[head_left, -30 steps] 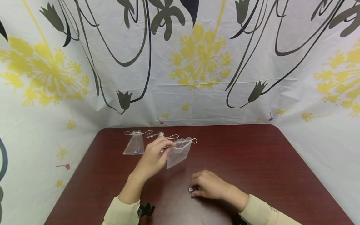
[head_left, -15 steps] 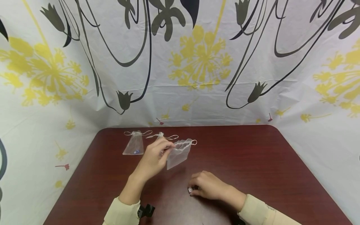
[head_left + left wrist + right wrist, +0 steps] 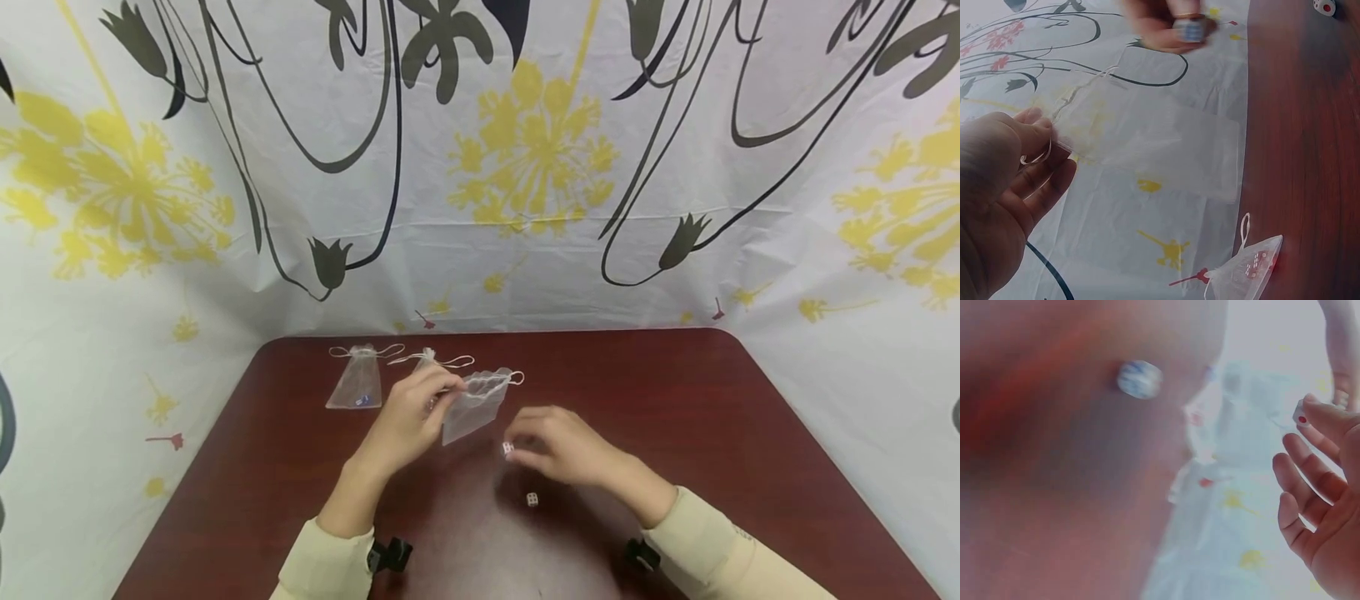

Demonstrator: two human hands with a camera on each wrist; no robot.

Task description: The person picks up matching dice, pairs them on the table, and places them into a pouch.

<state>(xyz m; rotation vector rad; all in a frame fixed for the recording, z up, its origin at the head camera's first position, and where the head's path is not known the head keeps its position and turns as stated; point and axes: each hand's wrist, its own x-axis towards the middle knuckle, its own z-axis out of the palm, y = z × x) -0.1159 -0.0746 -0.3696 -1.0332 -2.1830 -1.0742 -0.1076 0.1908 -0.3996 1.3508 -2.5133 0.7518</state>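
Note:
My left hand (image 3: 408,412) pinches a sheer white drawstring bag (image 3: 474,408) near its gathered mouth, and the bag hangs tilted above the table. In the left wrist view, nothing shows inside this bag (image 3: 1166,144). Just right of the bag, my right hand (image 3: 566,446) holds a white die (image 3: 507,448) between thumb and finger, apart from the bag. The right wrist view shows a red dot on that die (image 3: 1301,416), with the other fingers loosely bent. Below the right hand, a second white die (image 3: 532,499) lies on the table.
At the table's back left lies a sheer bag (image 3: 356,385) with blue-marked dice in it. Another tied bag (image 3: 427,360) is partly hidden behind my left hand; red-marked dice (image 3: 1260,264) show through a bag in the left wrist view. Patterned cloth (image 3: 540,275) hangs behind the table (image 3: 675,400).
My right hand has risen from the table and moved away from me toward the bag, carrying one die. The other die is left behind on the table. My left hand has stayed nearly still.

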